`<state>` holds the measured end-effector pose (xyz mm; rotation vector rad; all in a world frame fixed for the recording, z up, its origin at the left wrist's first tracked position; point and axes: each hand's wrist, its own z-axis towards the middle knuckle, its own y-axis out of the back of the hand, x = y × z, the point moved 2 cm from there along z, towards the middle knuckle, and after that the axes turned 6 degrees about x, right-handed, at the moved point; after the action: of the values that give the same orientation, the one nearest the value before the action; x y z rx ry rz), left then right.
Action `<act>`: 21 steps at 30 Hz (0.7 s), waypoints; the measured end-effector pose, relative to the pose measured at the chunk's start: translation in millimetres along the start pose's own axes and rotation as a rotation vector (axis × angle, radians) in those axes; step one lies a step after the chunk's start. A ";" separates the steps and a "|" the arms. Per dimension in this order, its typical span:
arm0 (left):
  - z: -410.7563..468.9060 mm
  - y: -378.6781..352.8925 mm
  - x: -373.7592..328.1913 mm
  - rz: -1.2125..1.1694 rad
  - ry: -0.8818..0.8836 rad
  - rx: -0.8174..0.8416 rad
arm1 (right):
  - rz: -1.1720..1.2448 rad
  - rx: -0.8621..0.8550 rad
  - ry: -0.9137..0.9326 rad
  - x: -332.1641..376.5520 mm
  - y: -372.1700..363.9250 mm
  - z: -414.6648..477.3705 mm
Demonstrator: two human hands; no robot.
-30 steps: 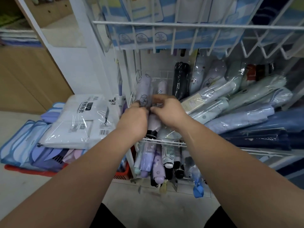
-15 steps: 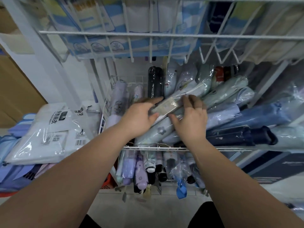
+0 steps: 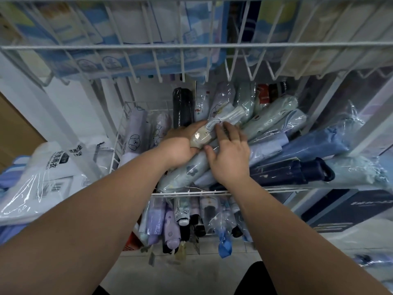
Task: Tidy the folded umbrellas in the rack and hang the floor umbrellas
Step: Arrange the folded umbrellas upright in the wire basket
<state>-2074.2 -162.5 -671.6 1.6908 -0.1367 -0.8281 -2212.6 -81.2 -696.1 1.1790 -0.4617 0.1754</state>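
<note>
Now my left hand (image 3: 180, 143) grips a pale green umbrella (image 3: 204, 145) lying slanted in the rack (image 3: 191, 191). My right hand (image 3: 228, 158) has opened flat over it. I've moved right from the purple ones, so tidying goes on.

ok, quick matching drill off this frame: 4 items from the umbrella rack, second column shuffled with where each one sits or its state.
Items:
1. black umbrella
2. navy umbrella
3. pale green flower-print umbrella
4. lilac dog-print umbrella

Places/states:
A. left end of the basket, beside the wire wall
B. lying across the pile, held by the left hand, right hand on it
C. upright at the back, in clear wrap
D. lying sideways on the right, loop handle pointing right

Pairs: 1-C, 2-D, 3-B, 4-A
</note>
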 end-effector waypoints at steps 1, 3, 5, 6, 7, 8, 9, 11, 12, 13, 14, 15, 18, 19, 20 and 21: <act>-0.5 0.8 -0.3 -0.028 -0.005 -0.014 | 0.015 0.006 0.003 -0.4 0.8 0.1; -3.3 1.3 -0.6 -0.071 -0.016 -0.055 | 0.058 0.015 0.011 -1.0 2.9 0.7; -8.3 2.2 0.7 -0.101 -0.022 -0.100 | 0.106 0.022 0.017 -1.6 4.9 1.6; -11.4 3.6 1.6 -0.113 -0.031 -0.122 | 0.123 0.025 0.019 -1.3 6.1 2.0; -14.8 5.8 3.1 -0.120 -0.047 -0.140 | 0.137 0.019 0.020 -0.6 7.5 2.3; -18.7 8.8 4.8 -0.127 -0.065 -0.154 | 0.149 0.000 0.025 1.3 9.4 2.3; -22.8 12.3 6.6 -0.133 -0.082 -0.165 | 0.162 -0.033 0.033 4.0 11.9 2.1; -32.7 20.3 9.7 -0.174 -0.105 -0.192 | 0.190 -0.115 0.063 14.4 18.5 1.3; -37.9 24.2 10.8 -0.229 -0.110 -0.208 | 0.213 -0.147 0.077 21.2 21.0 1.1; -44.2 27.8 10.5 -0.310 -0.117 -0.221 | 0.244 -0.164 0.085 28.2 22.0 1.0; -50.7 30.3 10.7 -0.411 -0.123 -0.226 | 0.281 -0.169 0.091 35.9 22.9 0.2; -57.8 31.8 9.8 -0.517 -0.133 -0.224 | 0.330 -0.162 0.098 42.4 21.7 0.3; -74.0 27.7 17.0 -0.806 -0.092 -0.242 | 0.589 -0.015 0.118 59.9 14.6 0.4; -78.2 25.1 21.5 -0.891 -0.048 -0.245 | 0.650 0.057 0.123 65.7 10.1 0.0; -82.2 22.3 25.7 -0.953 -0.016 -0.243 | 0.707 0.129 0.127 70.6 4.9 -0.3; -86.4 20.2 28.6 -0.983 -0.004 -0.237 | 0.787 0.196 0.123 74.8 -2.8 -0.4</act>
<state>-1995.8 -113.1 -661.2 1.4853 0.8230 -1.4855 -2144.7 -89.8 -666.0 1.1148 -0.7960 0.9835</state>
